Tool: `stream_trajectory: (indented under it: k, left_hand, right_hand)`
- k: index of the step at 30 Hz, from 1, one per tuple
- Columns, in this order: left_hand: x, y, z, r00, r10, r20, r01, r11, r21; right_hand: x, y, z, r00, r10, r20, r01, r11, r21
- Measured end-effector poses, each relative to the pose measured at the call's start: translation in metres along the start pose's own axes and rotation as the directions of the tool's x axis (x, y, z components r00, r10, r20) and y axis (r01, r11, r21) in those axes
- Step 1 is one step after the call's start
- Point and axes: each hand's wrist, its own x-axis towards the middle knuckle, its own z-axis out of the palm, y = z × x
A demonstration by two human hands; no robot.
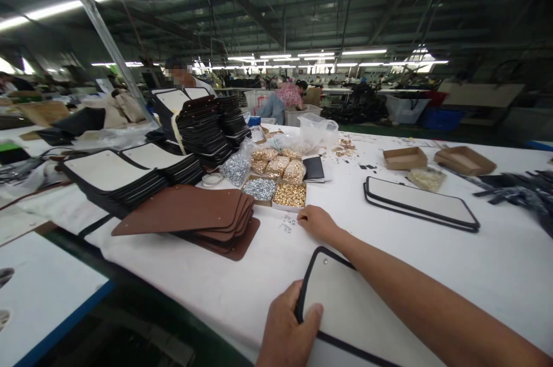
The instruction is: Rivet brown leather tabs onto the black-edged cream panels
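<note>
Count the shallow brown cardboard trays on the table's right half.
2. One tray lies beyond the white panel; the other tray sits just right of it. More may hide elsewhere.

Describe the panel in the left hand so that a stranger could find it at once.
On the white table, look at the near edge, right of the brown stack. There the left hand grips a cream panel with black edging. Unlike the similar panels farther right, it lies alone and is held.
</note>
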Motion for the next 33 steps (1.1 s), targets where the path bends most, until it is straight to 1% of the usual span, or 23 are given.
stream_trajectory:
  k: [5, 9, 13, 16, 22, 26, 29, 33]
  left_hand:
    - [0.0, 0.001, 0.001, 1.0, 0.008, -0.008, -0.008, 1.0, -0.003]
    - [0.001, 0.003, 0.003, 1.0, -0.001, -0.012, 0.001, 1.0, -0.027]
    - [0.002, 0.004, 0.006, 0.999, -0.01, -0.036, 0.008, 0.998, -0.063]
    - [0.003, 0.004, 0.007, 0.999, -0.027, -0.047, 0.023, 0.997, -0.08]
    - [0.002, 0.007, 0.009, 0.999, -0.025, -0.043, 0.021, 0.997, -0.074]
    - [0.002, 0.004, 0.01, 0.999, -0.009, -0.039, 0.008, 0.999, -0.042]
    - [0.001, 0.003, 0.01, 0.999, -0.001, -0.036, 0.0, 0.999, -0.039]
    - [0.0, 0.005, 0.011, 0.999, 0.013, -0.046, -0.015, 0.999, -0.038]
  right_hand:
    - [-0.01, 0.003, -0.005, 1.0, 0.013, 0.018, -0.013, 1.0, -0.009]
    - [-0.018, 0.006, -0.008, 0.999, 0.053, 0.001, -0.053, 0.999, -0.007]
    - [-0.021, 0.008, -0.008, 0.994, 0.105, -0.016, -0.105, 0.994, 0.015]
    - [-0.022, 0.009, -0.008, 0.993, 0.12, -0.019, -0.119, 0.992, 0.037]
    - [-0.027, 0.011, -0.005, 0.988, 0.143, -0.062, -0.138, 0.987, 0.081]
    - [-0.026, 0.013, -0.003, 0.982, 0.176, -0.065, -0.168, 0.979, 0.114]
    - [-0.026, 0.016, -0.003, 0.985, 0.164, -0.053, -0.154, 0.977, 0.146]
    - [-0.031, 0.021, -0.002, 0.992, 0.121, -0.044, -0.11, 0.972, 0.207]
